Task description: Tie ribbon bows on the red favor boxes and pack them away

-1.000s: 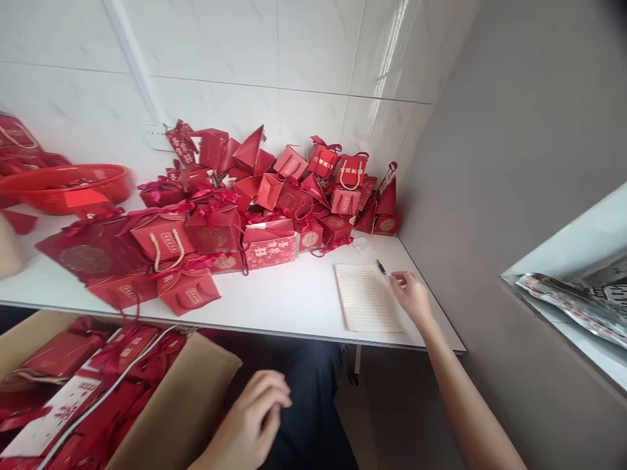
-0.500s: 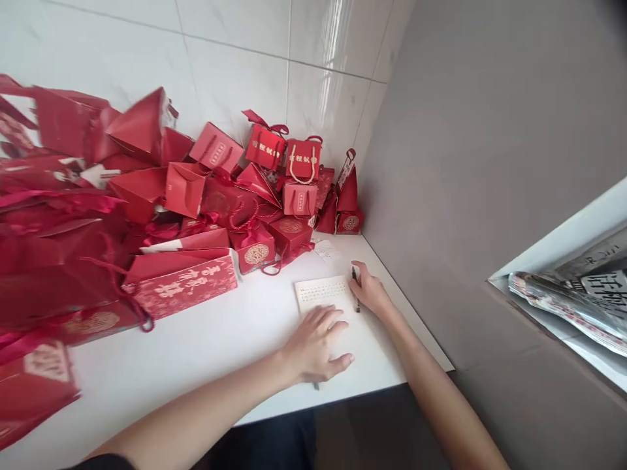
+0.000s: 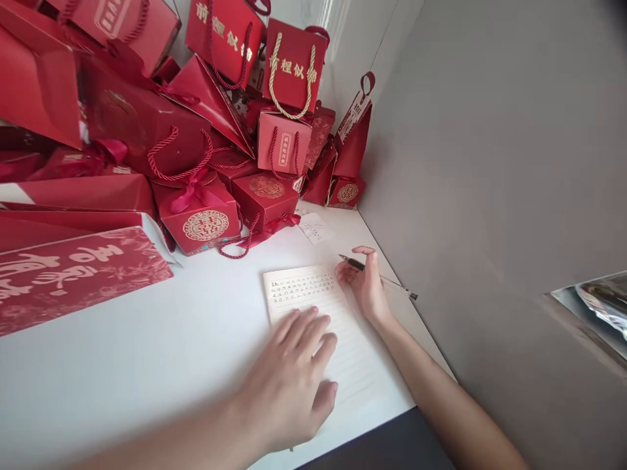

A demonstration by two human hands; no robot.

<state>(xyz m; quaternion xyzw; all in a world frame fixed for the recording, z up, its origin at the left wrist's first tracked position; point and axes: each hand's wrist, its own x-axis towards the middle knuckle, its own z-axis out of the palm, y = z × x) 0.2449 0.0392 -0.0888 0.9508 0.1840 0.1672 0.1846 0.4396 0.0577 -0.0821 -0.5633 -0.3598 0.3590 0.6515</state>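
A lined notebook [image 3: 350, 356] lies open-faced on the white table, with several rows of small handwriting across its top. My left hand [image 3: 300, 375] rests flat over its lower left part, fingers spread and nothing held. At the page's upper right edge, my right hand [image 3: 368, 290] is closed around a pen [image 3: 353, 262]. The pen has a dark grip and a clear barrel; its tip points up and left, and the barrel passes behind the thumb. Just beyond the notebook, a small slip of paper with writing [image 3: 316, 228] lies on the table.
Red gift boxes and bags with rope handles [image 3: 296, 68] are piled along the back and left. A box with a round gold emblem [image 3: 206, 225] sits at the pile's front. The grey wall [image 3: 465, 196] rises close on the right, with a recess [image 3: 600, 313] in it.
The view has come closer to the table. In my right hand the pen has swung from nearly upright to slanting, its tip now up and left. My left hand stays on the notebook.
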